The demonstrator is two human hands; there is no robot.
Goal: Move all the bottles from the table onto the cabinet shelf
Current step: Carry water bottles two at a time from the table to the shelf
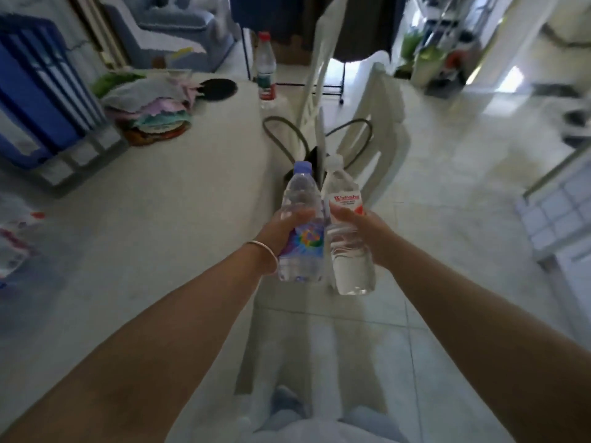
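Two bottles [300,225] upright, one per grip

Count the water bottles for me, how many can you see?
3. A clear purple-capped plastic bottle in the left hand, a clear white-capped one in the right hand, and a red-capped one standing on the white table's far edge. Others may be hidden.

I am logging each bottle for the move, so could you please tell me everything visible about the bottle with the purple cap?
The clear plastic water bottle with the purple cap has a rainbow-swirl label around its middle and looks filled with water. It is lifted off the white table, leaning slightly away from the person. The left hand wraps its midsection, partly covering the label. It sits close beside another bottle; whether they touch is unclear.
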